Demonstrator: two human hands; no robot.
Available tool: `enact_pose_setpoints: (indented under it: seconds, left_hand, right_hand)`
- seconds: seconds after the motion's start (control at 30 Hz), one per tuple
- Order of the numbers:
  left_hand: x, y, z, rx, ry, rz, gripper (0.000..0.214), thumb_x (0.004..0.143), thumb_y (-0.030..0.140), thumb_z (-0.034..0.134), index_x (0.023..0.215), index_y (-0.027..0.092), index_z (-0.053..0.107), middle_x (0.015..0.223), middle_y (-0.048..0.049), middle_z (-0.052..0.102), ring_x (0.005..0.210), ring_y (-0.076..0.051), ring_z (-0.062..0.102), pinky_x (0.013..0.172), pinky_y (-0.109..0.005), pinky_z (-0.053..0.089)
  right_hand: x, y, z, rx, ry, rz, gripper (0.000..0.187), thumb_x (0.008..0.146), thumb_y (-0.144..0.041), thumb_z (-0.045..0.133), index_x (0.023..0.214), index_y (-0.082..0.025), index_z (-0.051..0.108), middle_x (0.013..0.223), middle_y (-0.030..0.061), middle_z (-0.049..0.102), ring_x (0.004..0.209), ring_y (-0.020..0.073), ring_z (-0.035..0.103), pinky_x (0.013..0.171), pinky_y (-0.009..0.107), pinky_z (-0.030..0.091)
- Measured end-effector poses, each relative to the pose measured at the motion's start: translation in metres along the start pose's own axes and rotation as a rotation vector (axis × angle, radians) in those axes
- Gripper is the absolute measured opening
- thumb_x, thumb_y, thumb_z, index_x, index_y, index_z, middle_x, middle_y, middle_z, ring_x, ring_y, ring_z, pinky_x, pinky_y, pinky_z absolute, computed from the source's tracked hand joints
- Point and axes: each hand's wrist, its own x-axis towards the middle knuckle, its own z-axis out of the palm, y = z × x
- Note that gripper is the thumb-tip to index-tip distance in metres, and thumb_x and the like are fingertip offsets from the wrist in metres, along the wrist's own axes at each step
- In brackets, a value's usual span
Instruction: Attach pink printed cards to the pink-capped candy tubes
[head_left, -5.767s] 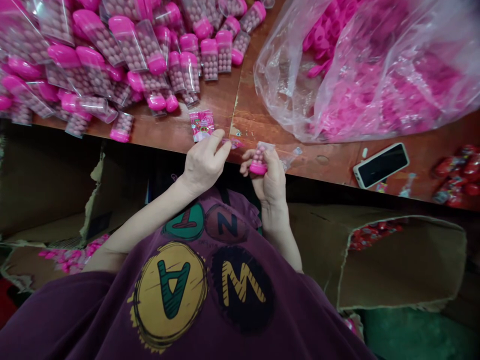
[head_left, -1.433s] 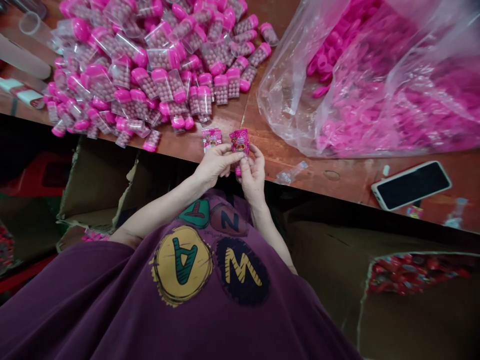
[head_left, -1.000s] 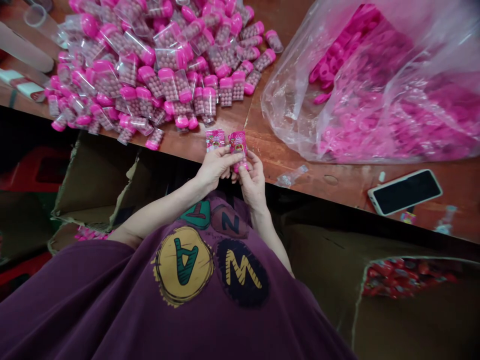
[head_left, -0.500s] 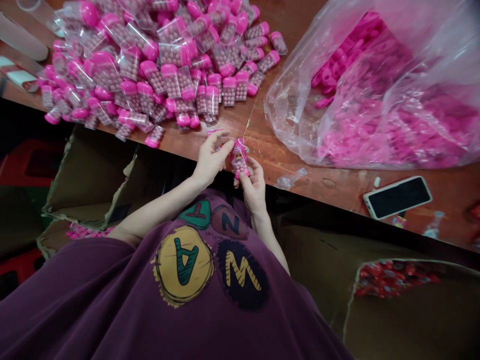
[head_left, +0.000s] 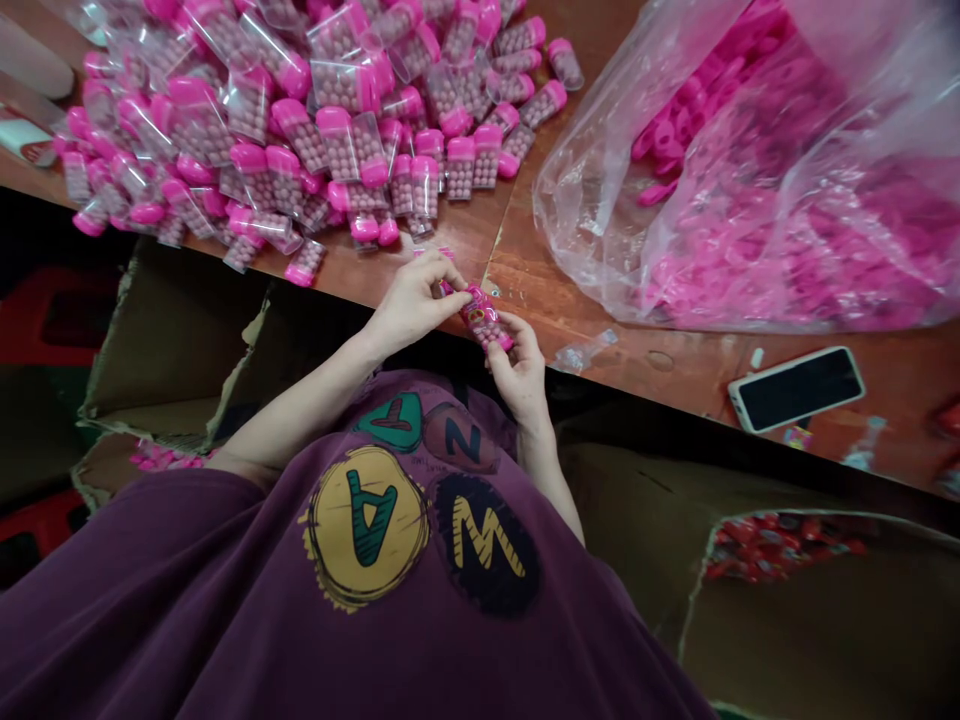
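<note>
My right hand (head_left: 523,372) is closed round the capped end of a small clear container (head_left: 492,331) of pink beads, thumb on one side and fingers on the other, holding it tilted at the near edge of the table (head_left: 517,238). A pink printed packet (head_left: 477,312) shows at its upper end; I can't tell whether it sits inside or lies against the outside. My left hand (head_left: 414,300) has its fingers bent and its thumb tip right by that same end, though I can't tell whether it grips anything. Just beyond my left knuckles, another pink packet (head_left: 435,252) lies on the table, mostly hidden. Farther off to the left is a big heap of pink-capped containers (head_left: 337,145), most of them filled with beads. To the right, a clear plastic bag (head_left: 581,215) bulges with pink plastic pieces (head_left: 675,130). A crumpled clear scrap (head_left: 585,352) lies near my right hand, and farther right there's a phone (head_left: 797,390) with a dark screen. Below the table, an open cardboard box (head_left: 817,625) on my right has red wrapped things (head_left: 776,543) in it.
</note>
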Motion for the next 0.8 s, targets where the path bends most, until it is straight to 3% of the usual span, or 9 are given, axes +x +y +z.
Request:
enact_pose_setpoints:
  seconds: [0.2,0.47,0.6,0.7,0.8]
  left_hand:
    - [-0.005,-0.003,0.001,-0.024,0.042,-0.028,0.016,0.076,0.008,0.081,0.066,0.018,0.072,0.073,0.0000,0.065,0.067,-0.013,0.050,0.067,-0.027,0.039]
    - [-0.007,-0.012,-0.002,-0.207,0.033,-0.200,0.017,0.073,0.009,0.085,0.066,0.017,0.072,0.063,0.0007,0.064,0.057,-0.009,0.048,0.056,-0.022,0.034]
    - [-0.012,-0.007,-0.006,-0.386,-0.012,-0.311,0.019,0.075,0.008,0.083,0.064,0.015,0.069,0.058,0.0020,0.060,0.049,-0.006,0.046,0.051,-0.020,0.033]
    - [-0.015,-0.007,-0.008,-0.514,-0.056,-0.439,0.017,0.078,0.010,0.079,0.066,0.014,0.069,0.054,0.0027,0.056,0.046,-0.006,0.047,0.049,-0.019,0.033]
    - [-0.017,-0.010,-0.009,-0.587,-0.078,-0.515,0.016,0.080,0.012,0.079,0.069,0.015,0.069,0.053,0.0031,0.056,0.045,-0.006,0.048,0.048,-0.019,0.036]
  right_hand:
    - [0.000,-0.002,0.001,-0.011,0.008,0.001,0.035,0.096,-0.029,0.065,0.131,-0.028,0.065,0.132,0.0075,0.072,0.122,0.0240,0.070,0.106,0.046,0.063]
    - [-0.003,-0.004,0.003,-0.027,-0.005,0.014,0.036,0.097,-0.031,0.066,0.132,-0.026,0.067,0.125,0.0071,0.076,0.109,0.0220,0.073,0.098,0.043,0.066]
    - [-0.003,-0.003,0.006,0.000,0.032,0.021,0.035,0.094,-0.035,0.071,0.128,-0.026,0.071,0.114,0.0044,0.078,0.086,0.0148,0.070,0.076,0.031,0.065]
    - [-0.002,-0.006,0.009,0.169,0.069,0.064,0.038,0.089,-0.043,0.079,0.124,-0.028,0.073,0.093,-0.0004,0.076,0.060,0.0084,0.057,0.055,0.024,0.053]
    - [0.002,-0.010,0.009,0.351,0.131,0.123,0.039,0.083,-0.044,0.084,0.118,-0.030,0.074,0.081,-0.0039,0.072,0.054,0.0070,0.051,0.049,0.022,0.046]
